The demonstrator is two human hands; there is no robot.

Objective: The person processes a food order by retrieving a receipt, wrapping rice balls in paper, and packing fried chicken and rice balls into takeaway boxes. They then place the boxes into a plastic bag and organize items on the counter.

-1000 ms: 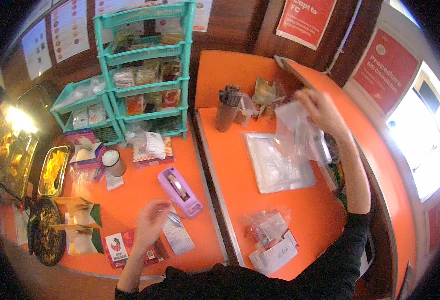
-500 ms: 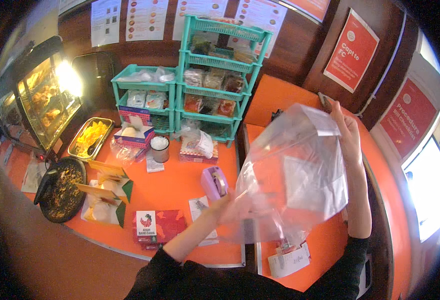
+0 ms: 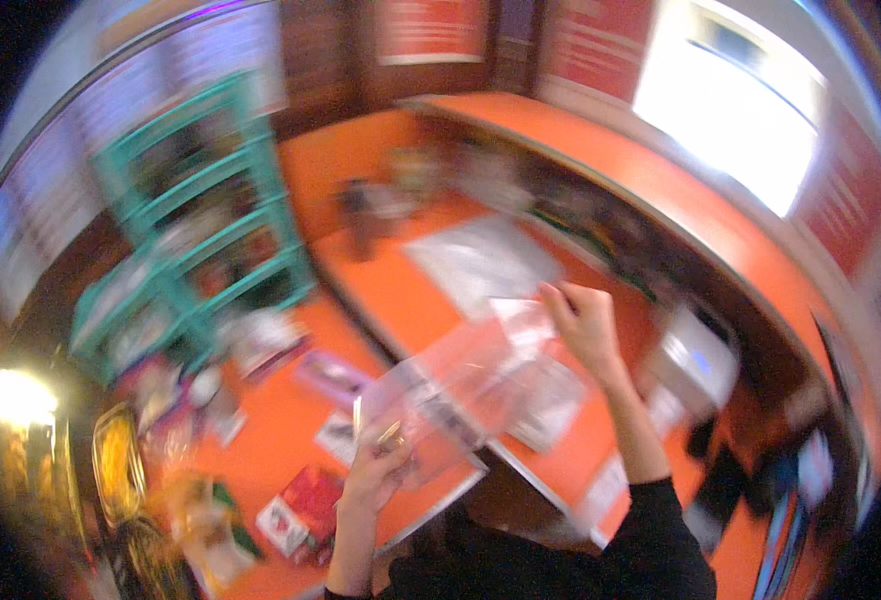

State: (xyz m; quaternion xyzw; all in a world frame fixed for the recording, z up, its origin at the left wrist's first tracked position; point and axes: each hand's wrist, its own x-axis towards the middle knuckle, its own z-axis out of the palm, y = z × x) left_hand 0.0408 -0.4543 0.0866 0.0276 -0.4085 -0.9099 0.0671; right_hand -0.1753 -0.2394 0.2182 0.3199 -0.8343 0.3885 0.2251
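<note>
A clear plastic bag (image 3: pixel 457 378) stretches between my hands above the orange counter. My right hand (image 3: pixel 582 325) is closed on its upper right corner, fingers pinched together. At the lower left end of the bag, the fingers of my left hand (image 3: pixel 378 468) are closed on the film; a ring shows on one of them. Beyond the left hand lies a purple tape dispenser (image 3: pixel 330 378), with red printed boxes (image 3: pixel 308 507) to its near left. A flat sheet of clear plastic (image 3: pixel 480 262) rests on the counter beyond the bag. Much of the picture is smeared by motion.
A teal tiered rack (image 3: pixel 222 262) stands at the back left. Toward the lower left are a metal tray of yellow food (image 3: pixel 118 462) and open paper food boxes (image 3: pixel 200 530). A raised orange ledge (image 3: pixel 600 155) curves behind, and a white device (image 3: pixel 698 358) sits at right.
The view has swung to the right, showing more of the ledge and right counter. Previously puffed open and upright, the bag now looks flatter and stretched between my hands. Both hands still hold it.
</note>
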